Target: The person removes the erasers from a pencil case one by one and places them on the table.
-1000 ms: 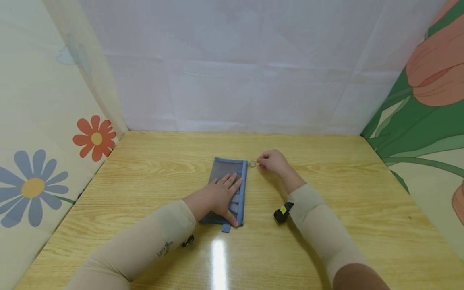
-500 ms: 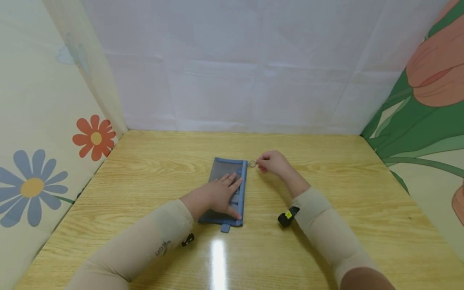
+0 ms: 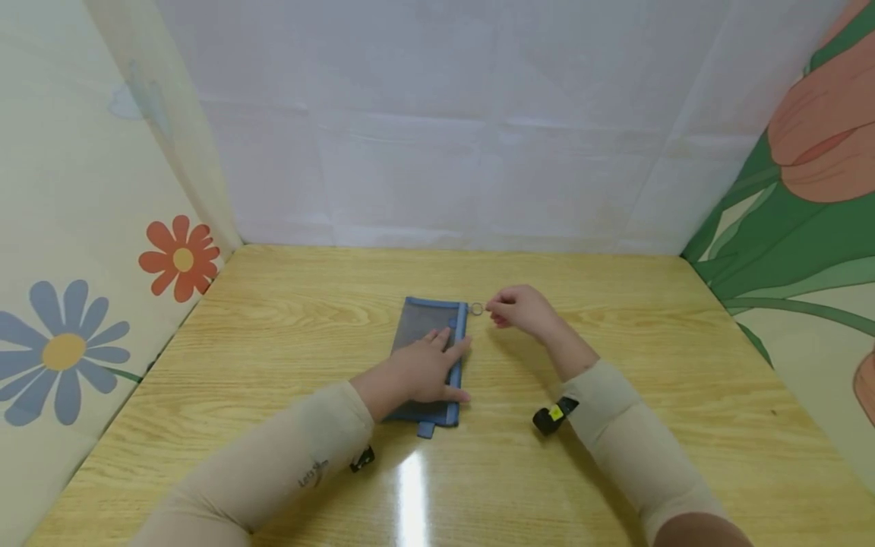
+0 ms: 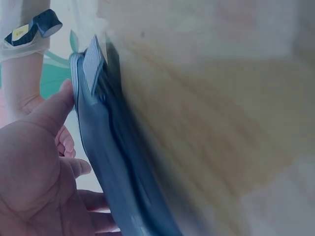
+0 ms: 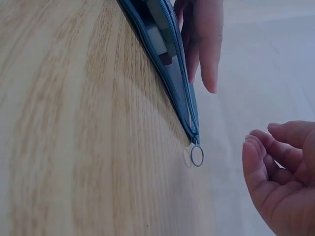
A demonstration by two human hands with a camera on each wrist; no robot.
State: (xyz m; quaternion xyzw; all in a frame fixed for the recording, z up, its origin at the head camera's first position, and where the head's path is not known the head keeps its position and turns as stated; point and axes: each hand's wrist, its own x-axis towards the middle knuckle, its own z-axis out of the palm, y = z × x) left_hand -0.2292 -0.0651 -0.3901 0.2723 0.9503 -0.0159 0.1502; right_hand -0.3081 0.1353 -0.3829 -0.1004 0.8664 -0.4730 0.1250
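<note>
A blue zip pouch (image 3: 427, 313) with a grey mesh face lies flat on the table. My left hand (image 3: 427, 372) rests on it, palm down and fingers spread, with thumb and index finger reaching past the zipper edge. In the right wrist view the zipper (image 5: 179, 64) gapes, and pale and dark items (image 5: 158, 39) show inside. A metal ring pull (image 5: 197, 155) sits at the zipper's far end. Beside that ring, but apart from it, my right hand (image 3: 522, 310) has its fingers loosely curled around nothing. A fabric tab (image 4: 93, 64) sticks out at the pouch's near end.
The wood-grain table (image 3: 307, 304) extends around the pouch. At its back hangs a white sheet (image 3: 437, 152), with flower-printed panels (image 3: 68, 228) at both sides. A black wrist camera (image 3: 555, 415) is strapped to my right sleeve.
My left hand has slid right across the pouch, so thumb and index now pass the zipper edge. The right hand and forearm have shifted slightly right. The pouch has stayed in place.
</note>
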